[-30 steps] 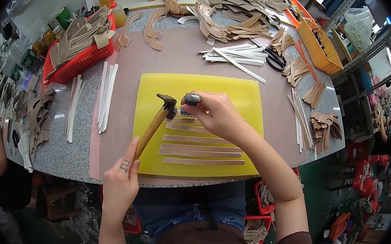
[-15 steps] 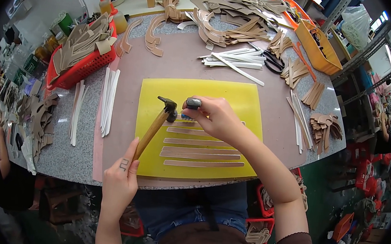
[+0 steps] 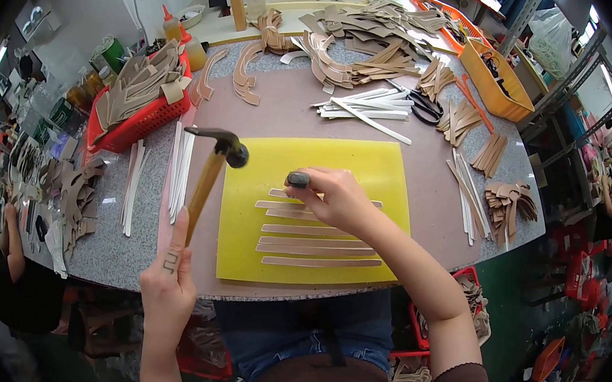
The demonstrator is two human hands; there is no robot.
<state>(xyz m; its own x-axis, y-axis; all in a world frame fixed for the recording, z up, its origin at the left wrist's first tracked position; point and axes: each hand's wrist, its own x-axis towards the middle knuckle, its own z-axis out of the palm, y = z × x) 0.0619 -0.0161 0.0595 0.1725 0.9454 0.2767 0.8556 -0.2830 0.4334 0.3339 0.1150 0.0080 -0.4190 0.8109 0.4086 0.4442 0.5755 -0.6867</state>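
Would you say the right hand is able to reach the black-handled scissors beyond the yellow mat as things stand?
Probably not at once: the right hand is shut on a small dark punch, though the way across the yellow mat to the black-handled scissors looks open.

A red basket (image 3: 143, 120) of tan pieces is seen far left, an orange bin (image 3: 497, 80) far right, black scissors (image 3: 426, 108) between.

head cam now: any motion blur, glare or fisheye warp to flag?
Head view: hammer head slightly smeared, left hand and right hand sharp. Table edge bows toward the rim, with black vignette corners. Lighting is even with soft shadows; yellow mat shows no glare.
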